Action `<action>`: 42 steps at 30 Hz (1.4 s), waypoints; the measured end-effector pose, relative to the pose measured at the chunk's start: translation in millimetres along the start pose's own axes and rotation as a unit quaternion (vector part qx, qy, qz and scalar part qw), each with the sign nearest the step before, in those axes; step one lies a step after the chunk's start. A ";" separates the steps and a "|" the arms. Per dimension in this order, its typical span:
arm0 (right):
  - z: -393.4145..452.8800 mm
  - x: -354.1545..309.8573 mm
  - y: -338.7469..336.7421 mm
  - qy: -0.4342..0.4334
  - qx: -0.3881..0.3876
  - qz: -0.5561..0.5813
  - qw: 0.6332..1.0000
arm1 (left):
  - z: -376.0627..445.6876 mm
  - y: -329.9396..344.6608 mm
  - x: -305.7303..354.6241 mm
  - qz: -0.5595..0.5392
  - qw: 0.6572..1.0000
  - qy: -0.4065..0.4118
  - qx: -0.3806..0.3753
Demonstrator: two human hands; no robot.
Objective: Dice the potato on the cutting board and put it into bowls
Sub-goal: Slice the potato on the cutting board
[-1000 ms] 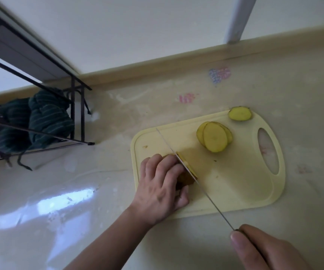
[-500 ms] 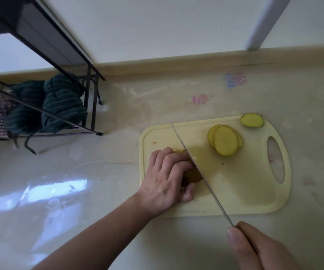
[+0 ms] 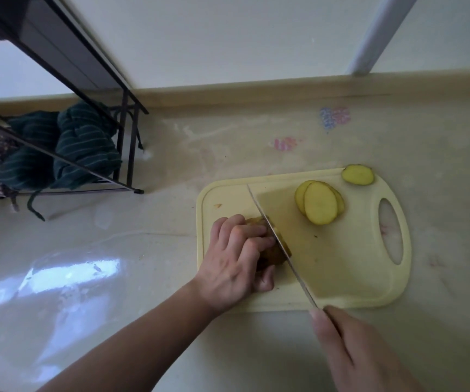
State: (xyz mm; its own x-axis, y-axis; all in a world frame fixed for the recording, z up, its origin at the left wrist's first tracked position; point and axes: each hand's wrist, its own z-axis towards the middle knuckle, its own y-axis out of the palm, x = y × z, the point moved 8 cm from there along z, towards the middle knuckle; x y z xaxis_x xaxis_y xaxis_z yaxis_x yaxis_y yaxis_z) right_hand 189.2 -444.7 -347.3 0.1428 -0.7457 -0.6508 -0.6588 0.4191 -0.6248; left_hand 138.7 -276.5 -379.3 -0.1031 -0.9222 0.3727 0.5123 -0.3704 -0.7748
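- Right hand (image 3: 355, 352), lower right of frame: fingers curled round the handle of a knife (image 3: 280, 244), thumb lying along the top near the blade's base. Handle itself mostly hidden by the hand.
- Left hand (image 3: 236, 264), centre of frame, forearm entering from the lower left: fingers curled over and gripping the potato (image 3: 275, 251), thumb tucked at the near side. Knuckles sat just left of the blade.
- Potato lay under and just right of the left fingers, on the left half of the cutting board (image 3: 350, 267). Only its brown right end and a bit of its far side showed past the fingers.
- Blade ran diagonally from lower right up to upper left, across the potato's exposed right end, touching it. How deep it sat could not be told.
- Cutting board pale yellow, handle hole at its right end, flat on the counter (image 3: 115, 278).
- Farther up the board, a stack of slices (image 3: 320, 206), overlapping, well apart from the left hand.
- At the board's far right corner, a single end piece (image 3: 357, 174), skin edge visible, resting on the rim.
- Upper left of frame: black wire rack (image 3: 127, 154) with dark green striped cloth (image 3: 84, 145) hung in it.
- Two faint coloured marks (image 3: 335, 117) on the counter near the back wall.
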 end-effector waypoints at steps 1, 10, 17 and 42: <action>7.4 3.9 8.3 0.022 -0.040 -0.003 0.999 | -0.7 0.3 -0.1 0.000 1.000 -0.002 -0.003; 16.2 17.9 7.7 0.086 -0.157 0.171 0.969 | -4.4 -6.2 -2.9 -0.002 0.998 -0.028 -0.049; -9.3 -4.7 -5.9 0.021 -0.117 0.135 0.984 | -4.8 -2.9 1.4 0.022 0.998 -0.021 -0.058; -3.2 -22.9 -3.2 0.028 -0.076 0.066 0.995 | -2.3 -3.5 3.3 0.016 0.999 -0.001 -0.039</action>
State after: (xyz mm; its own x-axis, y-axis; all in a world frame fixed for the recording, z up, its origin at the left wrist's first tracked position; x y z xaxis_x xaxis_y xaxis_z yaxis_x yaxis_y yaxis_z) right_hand 185.7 -430.7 -329.0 0.0087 -0.7195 -0.6945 -0.7735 0.4353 -0.4607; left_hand 134.6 -278.4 -376.6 -0.0856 -0.9335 0.3481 0.4480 -0.3481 -0.8235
